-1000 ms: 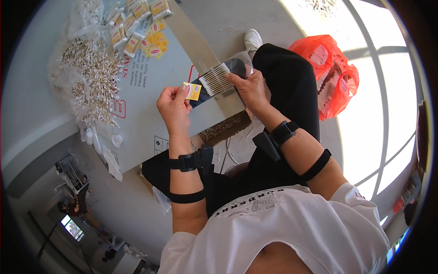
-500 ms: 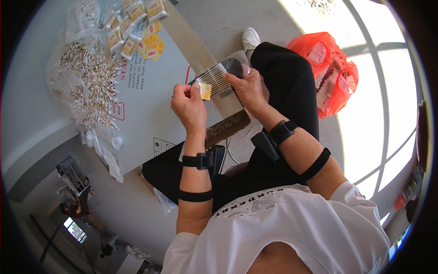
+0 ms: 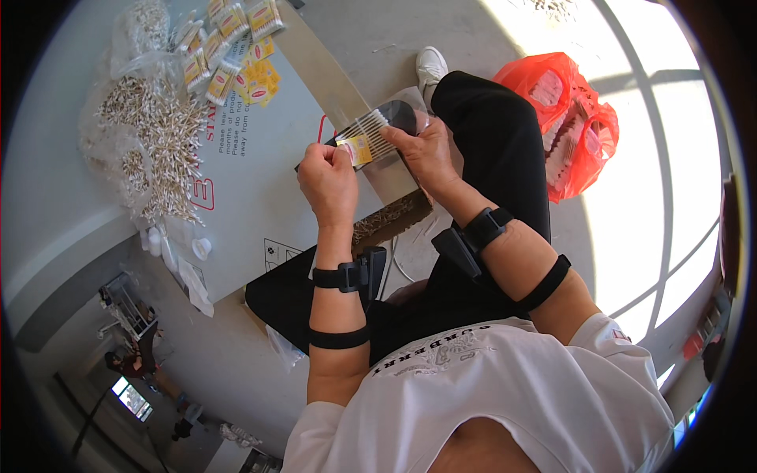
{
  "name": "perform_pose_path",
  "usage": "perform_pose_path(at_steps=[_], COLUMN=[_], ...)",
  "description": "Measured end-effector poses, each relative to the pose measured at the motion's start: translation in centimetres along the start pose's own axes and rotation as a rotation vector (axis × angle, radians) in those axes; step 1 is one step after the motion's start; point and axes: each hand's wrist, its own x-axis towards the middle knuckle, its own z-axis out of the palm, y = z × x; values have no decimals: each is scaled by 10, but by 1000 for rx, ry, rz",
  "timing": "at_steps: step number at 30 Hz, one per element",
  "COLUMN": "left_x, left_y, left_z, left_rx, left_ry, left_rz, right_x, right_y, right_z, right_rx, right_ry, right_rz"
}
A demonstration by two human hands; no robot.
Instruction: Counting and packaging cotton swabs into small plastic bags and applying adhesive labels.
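Spreading flat across the workplace, a smooth grey board (image 3: 268,189) carries printed marks; along its left edge slumps a crinkled, clear plastic bag (image 3: 144,65), with thin, pale-tipped swabs (image 3: 169,158) in a bristly heap; past the right edge, on the floor, sits a glossy, thin red bag (image 3: 579,177) of pale, jagged-edged pieces (image 3: 561,146); under the near edge, close to the right corner, gapes a brown cardboard box (image 3: 402,218); flat, clear-wrapped swab packets (image 3: 229,22) overlap toward the far edge; the right hand (image 3: 430,154) pinches, thumb on top, a parallel row of slender swabs (image 3: 367,124) by the board's right edge, a smooth dark piece (image 3: 404,117) showing beneath; near the packets lie overlapping, flat yellow cards (image 3: 259,83); the left hand (image 3: 327,185) is narrowed, fingertips gripping one small yellow card (image 3: 357,150) over the row, though whether it touches the swabs I cannot tell.
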Motion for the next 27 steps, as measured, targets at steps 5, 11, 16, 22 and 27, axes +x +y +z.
perform_pose_path(at_steps=[5, 11, 16, 22, 27], left_x=[2, -2, 3, 4, -4], left_y=[2, 14, 1, 6, 12], left_z=[0, 3, 12, 14, 8], left_rx=[-388, -441, -200, -47, 79], left_ry=[-91, -67, -37, -26, -84], left_rz=[-346, -398, -105, -42, -4], right_x=[-1, -1, 0, 0, 1], right_y=[-3, 0, 1, 0, 1], right_z=[1, -2, -1, 0, 0], right_rx=[1, -41, -22, 29, 37], right_ry=[7, 14, 1, 8, 19], right_rz=[21, 1, 11, 33, 16])
